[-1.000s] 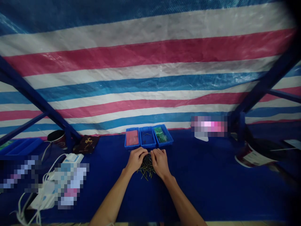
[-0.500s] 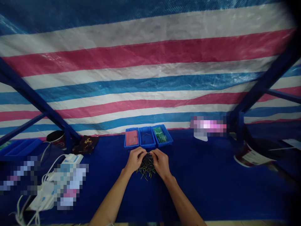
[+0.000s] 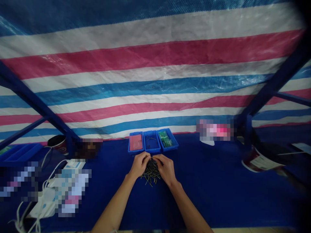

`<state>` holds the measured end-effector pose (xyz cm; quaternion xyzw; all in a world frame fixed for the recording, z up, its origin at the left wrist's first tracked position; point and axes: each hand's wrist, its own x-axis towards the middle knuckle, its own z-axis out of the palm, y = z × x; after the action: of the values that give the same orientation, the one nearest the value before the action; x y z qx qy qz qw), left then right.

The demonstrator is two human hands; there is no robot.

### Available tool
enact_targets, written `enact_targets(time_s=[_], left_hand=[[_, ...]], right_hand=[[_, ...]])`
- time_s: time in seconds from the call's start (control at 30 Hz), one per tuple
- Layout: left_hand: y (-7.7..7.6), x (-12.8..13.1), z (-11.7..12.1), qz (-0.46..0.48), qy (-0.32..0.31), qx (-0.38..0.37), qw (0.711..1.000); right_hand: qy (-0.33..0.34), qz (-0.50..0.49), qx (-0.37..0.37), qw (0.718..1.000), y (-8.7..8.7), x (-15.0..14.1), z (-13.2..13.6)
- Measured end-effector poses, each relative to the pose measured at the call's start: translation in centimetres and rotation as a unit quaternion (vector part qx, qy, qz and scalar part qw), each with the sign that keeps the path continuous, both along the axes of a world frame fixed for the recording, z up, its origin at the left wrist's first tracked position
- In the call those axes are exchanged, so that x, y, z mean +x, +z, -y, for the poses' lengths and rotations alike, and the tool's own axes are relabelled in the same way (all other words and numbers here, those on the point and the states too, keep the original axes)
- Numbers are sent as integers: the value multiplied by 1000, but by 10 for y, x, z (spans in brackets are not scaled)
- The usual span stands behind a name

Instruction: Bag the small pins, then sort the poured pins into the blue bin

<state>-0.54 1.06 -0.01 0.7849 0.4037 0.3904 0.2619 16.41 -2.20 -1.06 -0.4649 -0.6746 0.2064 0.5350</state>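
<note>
My left hand (image 3: 140, 165) is closed in a pinch over the far left side of a pile of slim dark and brass-coloured pieces (image 3: 152, 174), which look like screws or small pins. Opposite it, my right hand (image 3: 165, 166) pinches too, its thumb and forefinger almost meeting the left fingertips. A small slim piece seems to span the gap between the fingertips, though it is too small to name surely. Just beyond the hands stand three blue trays: one with pink packets (image 3: 136, 142), one with a few thin bent pieces (image 3: 152, 139), one with green packets (image 3: 165, 139).
A white power strip (image 3: 46, 202) with cables lies on the left, near a dark tub (image 3: 58, 142) and a blue divided tray (image 3: 20, 152). Another tub (image 3: 259, 160) stands at the right. Blue frame bars (image 3: 269, 84) and a striped tarp (image 3: 155, 58) rise behind the table.
My right fingers have shifted slightly left, closer to the left fingertips. Otherwise the hands, pile and trays look the same.
</note>
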Motion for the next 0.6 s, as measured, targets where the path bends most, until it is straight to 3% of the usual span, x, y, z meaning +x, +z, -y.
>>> enact_targets(time_s=[0.17,0.6], left_hand=[[0,1,1,-10,-17,4,1000],[-2,3,1,-17,-14,19,1000]], right_hand=[[14,13,-4,1000,-4,-2,1],[-57,141,-26,988,-3,-5,2]])
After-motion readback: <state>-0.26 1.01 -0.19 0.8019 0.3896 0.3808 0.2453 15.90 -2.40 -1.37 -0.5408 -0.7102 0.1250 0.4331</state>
